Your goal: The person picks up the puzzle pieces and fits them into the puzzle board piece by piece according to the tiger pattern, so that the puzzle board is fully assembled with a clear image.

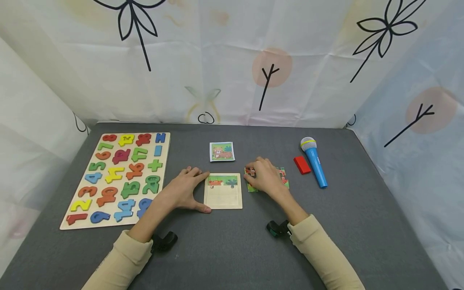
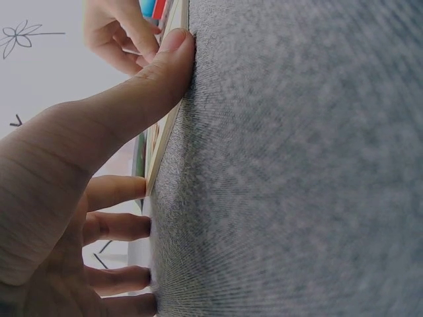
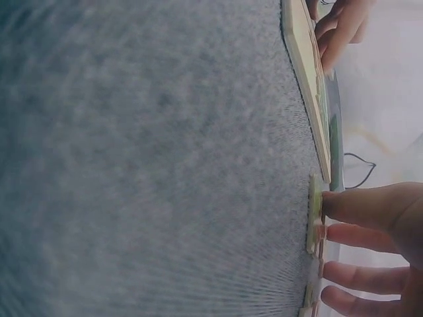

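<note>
A small square wooden puzzle tray (image 1: 222,199) lies flat on the table, with a strip of picture pieces (image 1: 222,181) along its far part and bare wood nearer. My left hand (image 1: 183,191) rests at its left side, thumb at the near corner and index finger at the far one; the left wrist view shows both touching its edge (image 2: 157,162). To the right, my right hand (image 1: 266,175) reaches over several colourful puzzle pieces (image 1: 284,177) and partly hides them. In the right wrist view its thumb (image 3: 350,203) and fingertips touch pieces (image 3: 313,228) lying on the table.
A wooden board (image 1: 119,191) of colourful raised numbers fills the left; my left forearm passes over its near right corner. Beyond the tray lies a small picture card (image 1: 222,152). At right are a red block (image 1: 302,165) and a blue toy microphone (image 1: 316,165). Printed cloth (image 1: 232,60) borders the table.
</note>
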Tool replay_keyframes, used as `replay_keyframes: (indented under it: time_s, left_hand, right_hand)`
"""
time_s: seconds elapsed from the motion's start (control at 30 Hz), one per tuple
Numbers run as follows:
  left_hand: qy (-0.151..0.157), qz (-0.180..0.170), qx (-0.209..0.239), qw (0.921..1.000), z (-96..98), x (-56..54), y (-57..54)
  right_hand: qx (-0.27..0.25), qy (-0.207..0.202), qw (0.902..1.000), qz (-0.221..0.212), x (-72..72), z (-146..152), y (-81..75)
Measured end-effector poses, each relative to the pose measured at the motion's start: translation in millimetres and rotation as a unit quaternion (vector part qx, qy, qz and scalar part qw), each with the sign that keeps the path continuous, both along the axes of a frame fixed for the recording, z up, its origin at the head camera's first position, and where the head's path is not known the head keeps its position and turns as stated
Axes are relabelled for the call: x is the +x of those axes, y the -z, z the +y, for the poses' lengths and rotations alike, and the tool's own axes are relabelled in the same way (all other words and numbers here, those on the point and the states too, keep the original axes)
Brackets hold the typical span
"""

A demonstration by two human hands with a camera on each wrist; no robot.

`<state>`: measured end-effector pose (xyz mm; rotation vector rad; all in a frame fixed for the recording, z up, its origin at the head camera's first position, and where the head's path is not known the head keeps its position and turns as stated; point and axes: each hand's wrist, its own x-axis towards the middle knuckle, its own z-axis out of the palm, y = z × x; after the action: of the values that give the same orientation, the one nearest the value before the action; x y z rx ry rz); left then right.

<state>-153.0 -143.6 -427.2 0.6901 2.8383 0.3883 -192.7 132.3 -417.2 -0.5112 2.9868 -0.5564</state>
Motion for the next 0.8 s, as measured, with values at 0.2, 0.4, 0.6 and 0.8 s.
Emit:
replay_keyframes:
  time_s: [0.2,0.4,0.6,0.8]
  left_hand:
    - [-0.001,-0.002,-0.002,1.0000,0.4,0.2,-0.4]
    - [-0.002,-0.005,-0.002,1.0000,1.0,0.5,-1.8]
    - [-0.004,-0.007,-0.003,1.0000,0.9,0.5,-1.8]
    - [-0.004,-0.008,-0.003,1.0000,0.7,-0.5,-1.1]
  right_hand:
    - [-0.001,-0.008,1.0000,-0.001,-0.4,0.6,-1.9]
    - [-0.010,-0.020,0.9997,0.003,-0.7,1.0,-1.8]
    - [-0.015,-0.024,0.9994,0.020,0.8,-3.0,-2.0]
    - [-0.042,-0.036,0.9980,0.032,5.9,-11.6,-6.0]
